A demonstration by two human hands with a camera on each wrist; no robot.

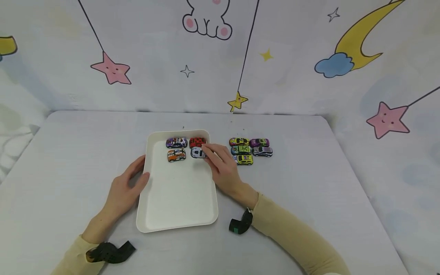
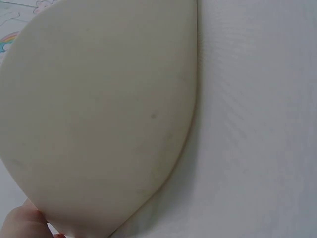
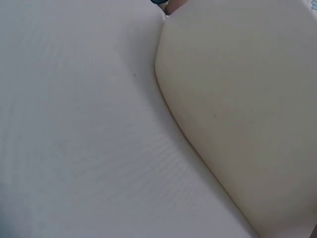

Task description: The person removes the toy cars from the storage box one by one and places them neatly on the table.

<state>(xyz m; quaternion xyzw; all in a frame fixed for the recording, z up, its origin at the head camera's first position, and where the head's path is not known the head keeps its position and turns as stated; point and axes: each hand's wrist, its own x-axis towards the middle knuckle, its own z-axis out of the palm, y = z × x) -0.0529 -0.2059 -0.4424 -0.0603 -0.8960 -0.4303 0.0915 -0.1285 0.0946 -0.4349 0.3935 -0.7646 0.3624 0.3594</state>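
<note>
A white tray (image 1: 178, 198) lies on the table, with my left hand (image 1: 122, 193) at its left side, thumb on the rim and fingers along the outer wall. My right hand (image 1: 223, 168) reaches over the right rim and pinches a silver toy car (image 1: 198, 152) inside the tray. Around that car sit a red toy car (image 1: 197, 142), a purple-and-white toy car (image 1: 176, 143) and an orange-and-white toy car (image 1: 176, 155). Part of the left hand (image 2: 26, 222) shows low in the left wrist view. A bit of the right hand (image 3: 176, 6) appears at the top of the right wrist view.
Right of the tray stand several more toy cars, among them a purple one (image 1: 259, 142), a grey one (image 1: 262, 151) and a yellow one (image 1: 245, 160). A patterned cloth wall (image 1: 154, 91) rises behind the table. Large beige surfaces fill much of both wrist views.
</note>
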